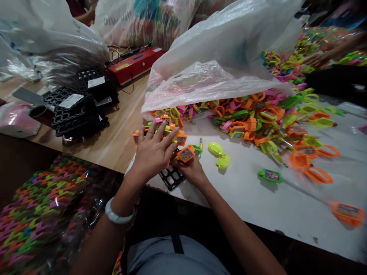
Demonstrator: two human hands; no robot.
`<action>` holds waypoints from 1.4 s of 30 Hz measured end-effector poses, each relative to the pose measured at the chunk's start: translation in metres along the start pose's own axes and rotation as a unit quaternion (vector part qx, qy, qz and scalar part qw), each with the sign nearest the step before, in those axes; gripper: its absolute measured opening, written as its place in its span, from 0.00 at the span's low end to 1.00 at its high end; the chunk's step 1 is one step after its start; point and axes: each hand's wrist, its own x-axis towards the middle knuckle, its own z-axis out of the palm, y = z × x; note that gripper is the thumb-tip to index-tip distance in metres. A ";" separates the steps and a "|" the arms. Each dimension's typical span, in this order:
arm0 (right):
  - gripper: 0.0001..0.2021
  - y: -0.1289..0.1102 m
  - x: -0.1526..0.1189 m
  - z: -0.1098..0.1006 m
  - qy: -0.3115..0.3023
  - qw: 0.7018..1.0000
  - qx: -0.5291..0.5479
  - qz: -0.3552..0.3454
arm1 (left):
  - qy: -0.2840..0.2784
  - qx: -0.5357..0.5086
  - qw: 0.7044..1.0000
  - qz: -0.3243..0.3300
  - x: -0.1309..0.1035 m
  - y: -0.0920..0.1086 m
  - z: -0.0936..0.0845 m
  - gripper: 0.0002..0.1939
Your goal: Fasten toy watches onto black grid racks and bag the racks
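Fingers (150, 131) spread open, the left hand (151, 154) lies over orange toy watches (186, 154) at a black grid tray (172, 179) on the bench (241, 198), the right hand (193, 172) below, its grip unclear, and beyond, unreadable white labels (71, 101) and a blurrily lettered plastic bag (117, 23).

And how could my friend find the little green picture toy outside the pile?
Find the big white bag spilling a bright heap of toys onto the white table. Below that heap, right of two yellow-green pieces, lies a small green toy. Its green frame holds a picture; the yellow-green pieces show none, and the toy at the far right is orange.
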 end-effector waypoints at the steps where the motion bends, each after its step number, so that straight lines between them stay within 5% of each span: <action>1: 0.09 0.001 0.000 -0.002 0.005 1.000 -0.012 -0.007 | -0.001 -0.001 1.000 0.000 0.000 0.000 0.000 0.25; 7: 0.09 0.000 -0.002 -0.004 0.008 0.967 -0.236 -0.100 | -0.010 -0.005 1.000 -0.006 0.000 0.000 -0.002 0.25; 12: 0.15 -0.003 0.001 0.016 -0.014 0.917 -0.385 -0.097 | -0.025 -0.003 1.000 -0.014 0.002 0.003 -0.004 0.26; 17: 0.12 -0.009 -0.003 -0.003 -0.028 0.952 -0.278 -0.123 | 0.001 0.012 1.000 -0.011 0.000 0.002 -0.004 0.28; 19: 0.11 -0.018 0.002 -0.020 0.019 0.958 -0.249 -0.137 | 0.007 0.014 1.000 -0.011 -0.005 -0.002 -0.005 0.26; 23: 0.14 -0.039 0.048 -0.032 0.109 0.919 -0.324 -0.194 | 0.018 0.023 0.999 -0.017 -0.015 -0.010 -0.007 0.25; 29: 0.13 -0.034 0.120 -0.021 -0.017 0.843 -0.500 -0.198 | 0.026 0.031 0.999 -0.017 -0.018 -0.015 -0.009 0.25; 37: 0.18 -0.016 0.084 -0.082 0.060 0.852 -0.471 -0.222 | 0.035 0.012 0.999 -0.034 -0.010 -0.013 -0.004 0.24; 42: 0.09 -0.018 0.078 -0.071 0.057 0.830 -0.537 -0.141 | 0.028 0.014 0.999 -0.034 -0.006 -0.012 -0.002 0.25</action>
